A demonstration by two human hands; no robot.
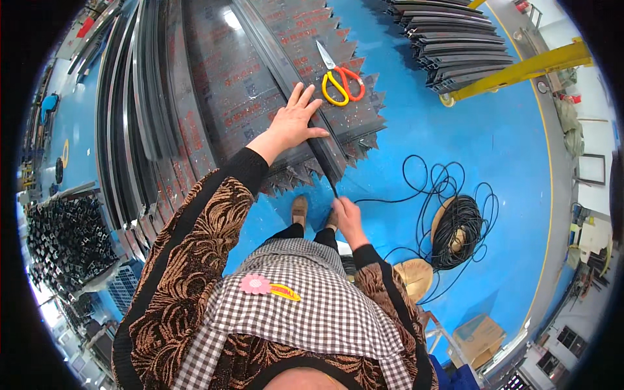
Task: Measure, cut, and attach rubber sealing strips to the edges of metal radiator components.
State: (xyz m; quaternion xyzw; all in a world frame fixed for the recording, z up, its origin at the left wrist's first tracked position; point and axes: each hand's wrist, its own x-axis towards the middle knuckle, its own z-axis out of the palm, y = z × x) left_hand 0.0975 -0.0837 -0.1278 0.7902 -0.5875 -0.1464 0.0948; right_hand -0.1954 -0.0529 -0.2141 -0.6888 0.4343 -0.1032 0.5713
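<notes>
A long dark profile bar (330, 156) lies on the stack of dark film-covered profiles (237, 97), its near end jutting toward me. My left hand (294, 123) rests on this bar, fingers spread and the palm down. Just off the bar's near end, my right hand (349, 220) is closed on a thin black cord (383, 201), which runs from the bar's end into the hand and off to the right. Scissors (338, 81) with one yellow and one red handle lie on the stack, beyond my left fingertips.
Loose black cord loops around a spool (460, 227) on the blue floor at right. A cardboard box (478, 339) sits at lower right. More profiles rest by a yellow rack bar (520, 75) at far right; cut profiles (70, 237) are piled at left.
</notes>
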